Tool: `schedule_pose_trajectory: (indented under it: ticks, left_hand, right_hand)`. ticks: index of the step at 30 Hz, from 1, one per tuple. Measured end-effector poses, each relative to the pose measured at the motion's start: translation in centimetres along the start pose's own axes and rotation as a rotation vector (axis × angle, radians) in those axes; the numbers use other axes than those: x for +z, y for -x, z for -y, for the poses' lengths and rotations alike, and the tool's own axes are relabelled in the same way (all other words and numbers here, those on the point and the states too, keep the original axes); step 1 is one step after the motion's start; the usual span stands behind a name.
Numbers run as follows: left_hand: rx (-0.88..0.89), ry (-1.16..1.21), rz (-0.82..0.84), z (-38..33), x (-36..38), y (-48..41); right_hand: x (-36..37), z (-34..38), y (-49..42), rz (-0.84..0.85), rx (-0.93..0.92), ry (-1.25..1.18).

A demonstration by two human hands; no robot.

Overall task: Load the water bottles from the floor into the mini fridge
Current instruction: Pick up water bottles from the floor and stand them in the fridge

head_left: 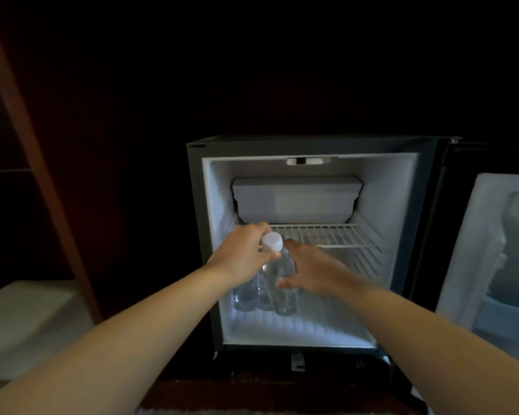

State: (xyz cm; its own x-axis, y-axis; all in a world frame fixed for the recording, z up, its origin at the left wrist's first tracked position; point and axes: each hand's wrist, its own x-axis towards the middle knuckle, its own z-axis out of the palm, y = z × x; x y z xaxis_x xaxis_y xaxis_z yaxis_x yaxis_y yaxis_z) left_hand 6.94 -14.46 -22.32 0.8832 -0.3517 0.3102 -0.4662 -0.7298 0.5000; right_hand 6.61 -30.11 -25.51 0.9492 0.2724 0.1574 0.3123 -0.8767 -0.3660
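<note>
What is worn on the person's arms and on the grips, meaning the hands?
Nothing visible. The left arm and right arm are bare to the frame's edge, no sleeve in view. The left grip and right grip carry no glove; no watch, bracelet or ring shows, though the light is dim.

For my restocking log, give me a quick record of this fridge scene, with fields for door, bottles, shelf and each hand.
mini fridge: open, lit inside
door: swung right
front bottle: upright, lower left compartment, white cap
other bottles: at least two, behind it on the left
left hand: grips front bottle's neck
right hand: holds its body
wire shelf: above the bottles
</note>
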Motion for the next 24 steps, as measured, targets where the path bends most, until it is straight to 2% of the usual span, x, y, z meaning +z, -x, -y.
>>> schedule_pose_trajectory:
  ticks: [5, 9, 13, 19, 21, 24]
  left_hand:
    - [-0.093, 0.066, 0.001, 2.7, 3.6, -1.1]
    - [-0.139, 0.134, 0.149, 4.5, 6.7, -2.1]
    - [-0.108, 0.121, 0.271, 5.3, 8.9, -3.1]
    - [-0.08, 0.09, 0.375, 5.6, 11.9, -3.9]
    - [-0.13, 0.066, 0.397, 5.7, 12.5, -4.2]
    - [-0.216, 0.082, 0.347, 6.6, 13.9, -4.3]
  right_hand:
    - [3.3, -3.1, -1.2, 0.045, 0.104, 0.012]
    - [5.2, -5.2, -1.6, 0.055, 0.19, -0.004]
    - [7.0, -7.1, -1.8, 0.037, 0.283, -0.076]
    - [9.5, -9.7, -2.3, -0.053, 0.447, -0.229]
    - [10.0, -10.1, -2.8, -0.107, 0.501, -0.211]
    - [10.4, -10.4, -3.5, -0.162, 0.614, -0.216]
